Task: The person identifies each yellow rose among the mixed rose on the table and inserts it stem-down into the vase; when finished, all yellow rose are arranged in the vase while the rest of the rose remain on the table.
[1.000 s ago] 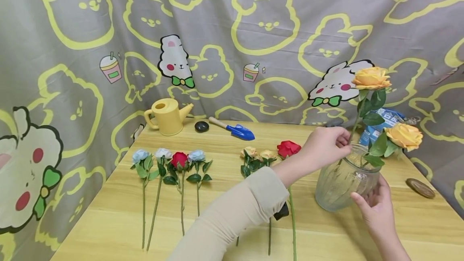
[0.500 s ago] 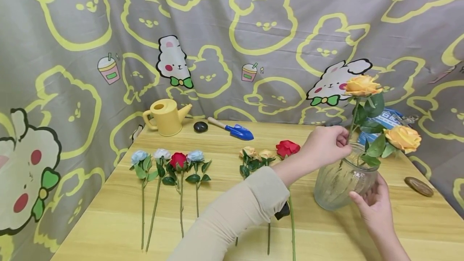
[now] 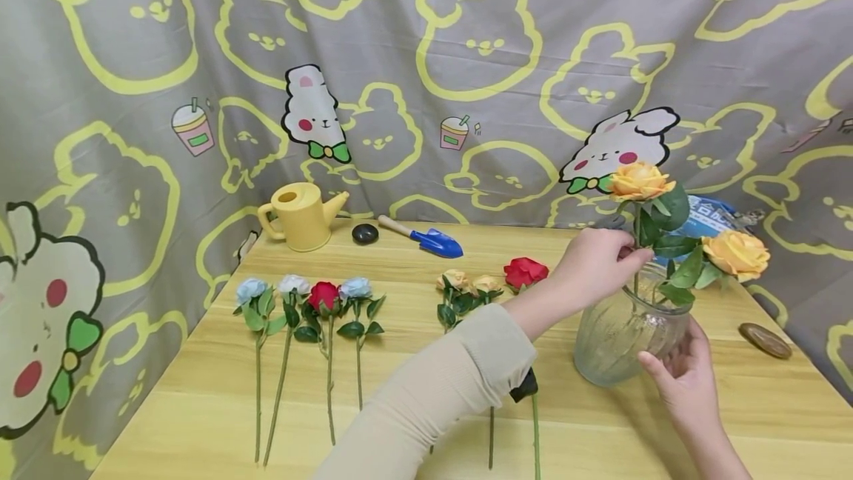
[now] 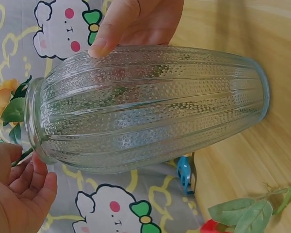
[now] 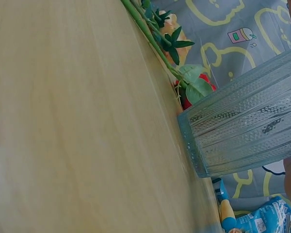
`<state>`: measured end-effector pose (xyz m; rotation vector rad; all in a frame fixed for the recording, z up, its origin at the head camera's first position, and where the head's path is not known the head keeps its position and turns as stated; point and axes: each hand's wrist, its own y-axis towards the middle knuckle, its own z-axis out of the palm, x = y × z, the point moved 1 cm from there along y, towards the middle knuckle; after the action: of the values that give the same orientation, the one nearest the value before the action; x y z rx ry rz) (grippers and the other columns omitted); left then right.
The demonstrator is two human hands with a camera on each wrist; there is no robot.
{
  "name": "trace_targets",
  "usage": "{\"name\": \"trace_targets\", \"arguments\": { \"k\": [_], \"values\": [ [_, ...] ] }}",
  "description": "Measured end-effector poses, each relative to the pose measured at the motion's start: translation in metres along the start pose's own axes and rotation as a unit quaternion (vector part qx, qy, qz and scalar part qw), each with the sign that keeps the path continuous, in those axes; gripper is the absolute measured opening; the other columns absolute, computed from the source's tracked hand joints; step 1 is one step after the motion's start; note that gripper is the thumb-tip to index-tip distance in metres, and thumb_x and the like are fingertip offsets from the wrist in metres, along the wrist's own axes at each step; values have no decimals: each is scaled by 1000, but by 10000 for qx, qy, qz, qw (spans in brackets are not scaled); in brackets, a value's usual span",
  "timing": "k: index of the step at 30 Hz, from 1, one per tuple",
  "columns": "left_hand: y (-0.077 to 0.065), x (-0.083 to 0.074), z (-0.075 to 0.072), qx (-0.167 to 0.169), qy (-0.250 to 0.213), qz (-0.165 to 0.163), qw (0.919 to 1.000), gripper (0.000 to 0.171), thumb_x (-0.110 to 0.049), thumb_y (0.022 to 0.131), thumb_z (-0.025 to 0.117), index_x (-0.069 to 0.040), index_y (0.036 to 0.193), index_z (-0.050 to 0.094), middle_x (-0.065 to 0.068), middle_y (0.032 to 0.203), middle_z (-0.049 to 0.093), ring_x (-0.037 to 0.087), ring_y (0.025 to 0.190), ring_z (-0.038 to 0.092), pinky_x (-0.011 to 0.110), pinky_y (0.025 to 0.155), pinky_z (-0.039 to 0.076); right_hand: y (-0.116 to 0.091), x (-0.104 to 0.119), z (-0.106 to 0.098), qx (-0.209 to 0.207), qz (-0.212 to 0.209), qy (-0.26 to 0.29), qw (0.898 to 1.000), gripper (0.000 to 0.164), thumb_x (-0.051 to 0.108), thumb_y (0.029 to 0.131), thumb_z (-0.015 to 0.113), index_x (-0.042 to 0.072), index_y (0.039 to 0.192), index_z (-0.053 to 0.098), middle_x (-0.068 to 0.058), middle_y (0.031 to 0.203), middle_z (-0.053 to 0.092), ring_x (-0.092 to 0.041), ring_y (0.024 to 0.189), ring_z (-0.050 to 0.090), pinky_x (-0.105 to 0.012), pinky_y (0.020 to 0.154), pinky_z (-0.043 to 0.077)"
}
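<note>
On the table's right side stands a ribbed clear glass vase (image 3: 609, 347), lying sideways in the left wrist view. My right hand (image 3: 686, 391) holds its lower right side, thumb in front and fingers partly hidden behind the glass. Over the rim, my left hand (image 3: 603, 261) pinches the stem of an orange-yellow rose (image 3: 640, 181), whose lower stem runs into the vase mouth. A second orange-yellow rose (image 3: 736, 255) leans out over the right of the rim. In the left wrist view the left hand's fingers (image 4: 36, 177) are curled at the vase mouth.
Left on the table lie blue, white and red roses (image 3: 324, 295). Peach roses (image 3: 455, 280) and a red rose (image 3: 526, 272) lie nearer the vase. Behind are a yellow watering can (image 3: 301, 219), black stone (image 3: 364, 233) and blue trowel (image 3: 436, 242). A brown stone (image 3: 765, 340) lies right.
The pinched rose has sunk lower toward the vase and its bloom has shifted left. Both hands stay nearly in place; the head view has turned slightly.
</note>
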<state>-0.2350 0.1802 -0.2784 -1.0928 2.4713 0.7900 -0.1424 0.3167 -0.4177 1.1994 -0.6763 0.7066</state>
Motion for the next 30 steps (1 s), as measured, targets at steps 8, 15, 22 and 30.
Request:
{"name": "trace_targets", "arguments": {
  "k": [8, 15, 22, 30],
  "values": [
    [4, 0, 3, -194, -294, -74, 9994, 28, -33, 95, 45, -18, 74, 57, -8, 57, 48, 2, 49, 41, 13, 46, 33, -1, 0, 1, -72, 75, -117, 9999, 74, -22, 76, 54, 1, 138, 22, -8, 129, 36, -12, 117, 39, -14, 93, 33],
    [8, 3, 8, -289, -2, -91, 9995, 22, -30, 94, 46, -23, 99, 67, -12, 64, 54, 1, 56, 47, 12, 54, 36, -1, 1, -1, -32, 99, -197, 9998, 73, -22, 77, 54, 1, 138, 21, -9, 131, 35, -13, 119, 37, -14, 93, 33],
    [7, 4, 15, -120, 79, -149, 9998, 34, -31, 95, 46, -20, 65, 57, -7, 49, 43, 3, 44, 39, 14, 45, 31, -1, 1, -2, 15, 83, -250, 9997, 73, -22, 77, 54, 1, 138, 22, -9, 132, 35, -14, 121, 36, -14, 94, 32],
    [4, 15, 16, 215, -175, -433, 9987, 25, -38, 92, 49, -26, 89, 70, -14, 56, 52, 0, 51, 44, 13, 48, 34, -1, 3, 0, -37, 112, -235, 9997, 73, -21, 77, 54, 2, 138, 22, -8, 132, 35, -14, 121, 36, -14, 94, 32]
  ]
}}
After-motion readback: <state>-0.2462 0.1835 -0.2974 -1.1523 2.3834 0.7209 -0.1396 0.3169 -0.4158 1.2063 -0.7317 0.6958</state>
